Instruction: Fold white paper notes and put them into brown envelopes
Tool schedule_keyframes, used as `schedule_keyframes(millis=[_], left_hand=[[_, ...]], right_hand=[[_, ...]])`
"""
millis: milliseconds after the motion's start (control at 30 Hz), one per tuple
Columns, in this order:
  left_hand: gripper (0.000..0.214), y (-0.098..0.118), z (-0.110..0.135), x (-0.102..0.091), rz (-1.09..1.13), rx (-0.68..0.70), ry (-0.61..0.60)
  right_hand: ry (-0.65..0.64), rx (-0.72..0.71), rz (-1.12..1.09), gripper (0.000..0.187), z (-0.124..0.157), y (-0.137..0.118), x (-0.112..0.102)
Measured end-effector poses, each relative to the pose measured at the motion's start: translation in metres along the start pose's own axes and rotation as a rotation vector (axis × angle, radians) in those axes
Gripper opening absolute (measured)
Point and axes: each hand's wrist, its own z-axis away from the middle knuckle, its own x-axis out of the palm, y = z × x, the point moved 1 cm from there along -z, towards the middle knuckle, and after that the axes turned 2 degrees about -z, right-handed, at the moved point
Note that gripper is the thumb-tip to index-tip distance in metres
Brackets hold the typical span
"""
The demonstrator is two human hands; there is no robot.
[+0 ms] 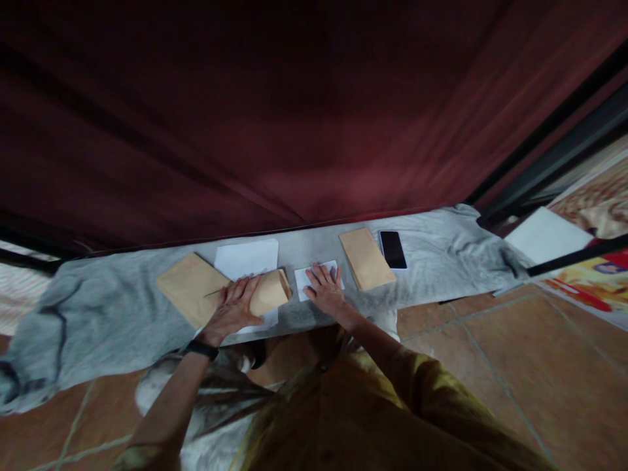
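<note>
Left hand [234,307], grip holding a curled tan envelope [271,292]; at its 3 o'clock, right hand [326,292], grip wide, flat on a small white sheet [301,282] over soft grey cloth [122,320].

Black phone [393,249] on grey cloth [444,243]

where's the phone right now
In the head view the phone lies screen up on the grey cloth, to the right of the right hand, close beside the right edge of a brown envelope.
</note>
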Motion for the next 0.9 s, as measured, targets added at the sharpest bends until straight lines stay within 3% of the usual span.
schedule_keyframes(millis=[100, 200, 267, 333, 433, 533, 600, 700, 900], left_hand=[[0.117, -0.006, 0.001, -0.003, 0.003, -0.006, -0.010], [0.103, 0.007, 0.003, -0.007, 0.025, 0.045, 0.113], [0.087, 0.036, 0.003, -0.007, 0.084, 0.107, 0.270], [0.073, 0.081, 0.001, -0.001, 0.167, 0.152, 0.371], [0.066, 0.155, -0.007, 0.022, 0.196, 0.240, 0.368], [0.070, 0.197, -0.014, 0.050, 0.164, 0.209, 0.388], [0.070, 0.203, -0.015, 0.065, 0.128, 0.159, 0.379], [0.072, 0.192, -0.008, 0.079, 0.065, 0.127, 0.359], [0.074, 0.181, 0.005, 0.084, -0.001, 0.099, 0.370]], right_hand=[[-0.003, 0.009, 0.003, 0.057, 0.001, 0.002, -0.002], [0.002, 0.015, 0.003, 0.056, 0.002, 0.005, -0.003], [0.008, 0.016, 0.006, 0.054, 0.003, 0.008, -0.003], [0.003, 0.010, 0.014, 0.053, 0.004, 0.012, -0.001], [-0.067, 0.001, 0.052, 0.052, 0.005, 0.021, 0.004], [-0.120, 0.016, 0.102, 0.052, 0.009, 0.032, 0.009], [-0.074, 0.008, 0.111, 0.052, 0.015, 0.038, 0.010], [0.028, -0.009, 0.110, 0.054, 0.025, 0.045, 0.008], [0.095, 0.016, 0.099, 0.056, 0.040, 0.052, 0.001]])
